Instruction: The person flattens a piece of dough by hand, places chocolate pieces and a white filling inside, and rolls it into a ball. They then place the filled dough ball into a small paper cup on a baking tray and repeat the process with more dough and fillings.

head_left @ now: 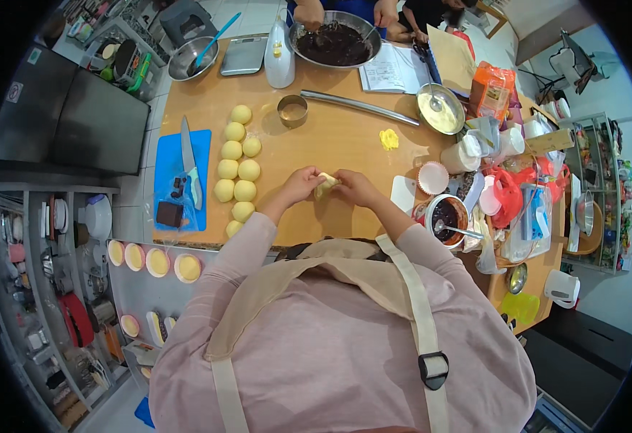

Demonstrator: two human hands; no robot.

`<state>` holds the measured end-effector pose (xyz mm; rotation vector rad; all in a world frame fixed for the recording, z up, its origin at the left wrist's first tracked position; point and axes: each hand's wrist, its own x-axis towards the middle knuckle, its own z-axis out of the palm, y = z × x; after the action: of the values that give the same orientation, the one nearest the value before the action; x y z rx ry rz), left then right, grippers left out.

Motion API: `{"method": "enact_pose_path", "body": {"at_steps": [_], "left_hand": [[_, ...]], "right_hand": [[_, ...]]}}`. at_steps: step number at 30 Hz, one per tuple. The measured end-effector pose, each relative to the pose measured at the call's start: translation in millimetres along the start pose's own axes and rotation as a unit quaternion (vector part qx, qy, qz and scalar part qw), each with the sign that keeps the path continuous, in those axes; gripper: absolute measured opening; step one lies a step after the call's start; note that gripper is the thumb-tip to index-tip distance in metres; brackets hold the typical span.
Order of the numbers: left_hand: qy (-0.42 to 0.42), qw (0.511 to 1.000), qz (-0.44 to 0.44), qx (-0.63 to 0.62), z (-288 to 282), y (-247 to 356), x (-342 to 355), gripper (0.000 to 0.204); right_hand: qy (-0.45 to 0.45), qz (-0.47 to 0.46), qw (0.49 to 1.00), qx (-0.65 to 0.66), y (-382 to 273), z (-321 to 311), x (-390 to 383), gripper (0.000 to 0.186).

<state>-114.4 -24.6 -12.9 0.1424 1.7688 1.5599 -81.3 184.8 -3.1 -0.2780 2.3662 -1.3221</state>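
Observation:
A small piece of pale yellow dough (325, 185) is held above the wooden table between my two hands. My left hand (301, 184) pinches its left side, and my right hand (356, 189) grips the other side with bent fingers. To the left, several smooth round dough balls (244, 190) stand in a column of one or two abreast. Beyond my hands are a metal ring or cup (292, 112) and a long metal rod (359, 107). A soft yellow lump (388, 139) lies on the wood to the right.
Left, a blue cutting board (161, 166) carries a knife (188, 155) and dark block (169, 214). Right stand a dark-filled tub (418, 215), paper cups (432, 177) and a pale-filled bowl (458, 119). Opposite, another person's hands (309, 14) work at a large bowl (375, 52). Lower left, a tray (139, 287) bears filled cups.

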Motion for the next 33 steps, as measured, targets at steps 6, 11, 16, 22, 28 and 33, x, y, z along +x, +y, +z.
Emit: {"method": "enact_pose_path", "body": {"at_steps": [6, 11, 16, 22, 28, 33], "left_hand": [[0.007, 0.998, 0.043, -0.043, -5, 2, -17, 0.019], [0.0, 0.991, 0.099, -0.09, -13, 21, -27, 0.017], [-0.018, 0.955, -0.003, -0.297, -15, 42, -50, 0.018], [0.013, 0.917, -0.141, -0.374, -11, -24, -32, 0.029], [0.152, 0.971, -0.109, -0.147, 6, 1, -50, 0.057], [0.268, 0.959, 0.002, -0.086, -4, -5, -72, 0.068]], "right_hand": [[0.0, -0.087, 0.995, -0.044, -34, -19, -3, 0.021], [-0.046, -0.061, 0.996, -0.042, -63, -39, 7, 0.021], [-0.112, 0.063, 0.953, 0.275, -83, -41, -1, 0.025], [-0.068, 0.173, 0.941, 0.283, -31, -22, 14, 0.05], [0.327, 0.091, 0.897, -0.284, 23, -63, 16, 0.082], [0.281, 0.109, 0.882, -0.361, 64, -73, 23, 0.09]]}}
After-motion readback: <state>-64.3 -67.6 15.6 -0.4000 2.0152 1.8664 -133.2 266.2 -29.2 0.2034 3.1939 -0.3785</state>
